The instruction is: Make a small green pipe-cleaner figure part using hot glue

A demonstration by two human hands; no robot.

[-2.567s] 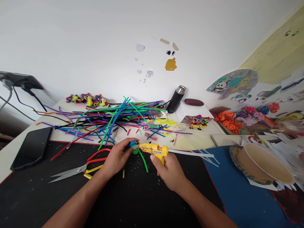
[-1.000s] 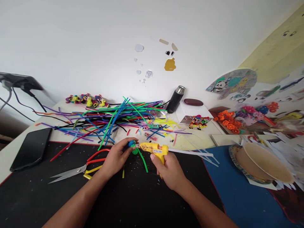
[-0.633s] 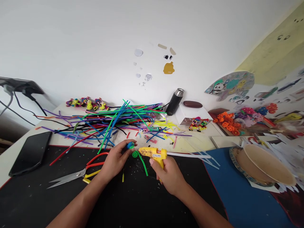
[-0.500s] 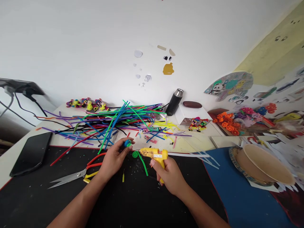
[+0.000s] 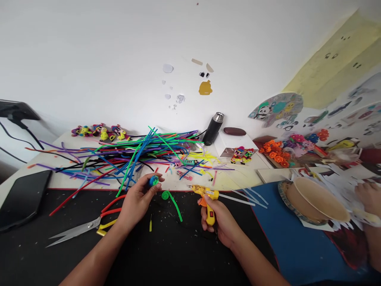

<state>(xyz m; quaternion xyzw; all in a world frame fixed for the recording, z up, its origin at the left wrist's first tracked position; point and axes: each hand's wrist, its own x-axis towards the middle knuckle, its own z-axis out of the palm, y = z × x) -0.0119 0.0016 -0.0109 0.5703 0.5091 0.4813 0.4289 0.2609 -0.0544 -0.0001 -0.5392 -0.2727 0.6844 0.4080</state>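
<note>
Between thumb and fingers my left hand (image 5: 137, 200) pinches a small blue and green piece (image 5: 154, 181). My right hand (image 5: 218, 218) is wrapped round the handle of a yellow glue gun (image 5: 205, 192); its nozzle points left, apart from the piece, and a clear glue stick sticks out behind. On the black mat (image 5: 166, 254) between my hands lies a green pipe cleaner (image 5: 175, 206) with a coiled end. A small yellow-green pointed item (image 5: 150, 225) lies nearer to me. Scissors (image 5: 86, 226) with red and yellow handles lie beside my left forearm.
Many coloured pipe cleaners (image 5: 119, 153) are piled behind the mat. A phone (image 5: 26, 198) lies at the left. A black flask (image 5: 213, 130) and small figures (image 5: 238, 155) stand at the back. Bowls (image 5: 321, 198) and another person's hand (image 5: 369, 196) are at the right.
The glue gun in my right hand has moved right, away from the blue and green piece, and turned so its handle shows more. The view has shifted right, and another person's hand has appeared.
</note>
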